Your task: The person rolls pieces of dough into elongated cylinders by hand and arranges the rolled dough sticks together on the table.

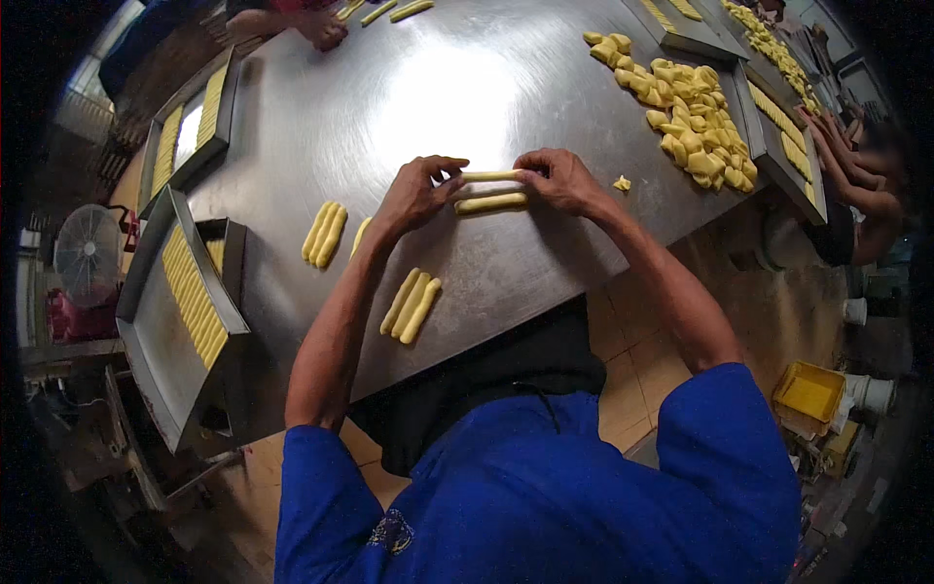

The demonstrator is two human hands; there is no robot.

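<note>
A thin, pale yellow dough stick (491,176) stretches between my hands at the middle of the metal table (545,248). My left hand (416,197) pinches its left end, and my right hand (564,183) grips the right end. Just nearer to me lies a second dough stick (492,202), close under my fingers. To the left, beside my left forearm, rest a group of three dough sticks (411,305) and another small group (324,234). One more dough stick (361,235) is partly hidden by that forearm.
Cut dough pieces (696,122) are heaped at the right, with a small scrap (622,183) nearer. Metal trays with rows of dough sticks stand at the left (146,341), far left (232,97) and right (769,146). Other people's hands (326,31) are across the table and at right.
</note>
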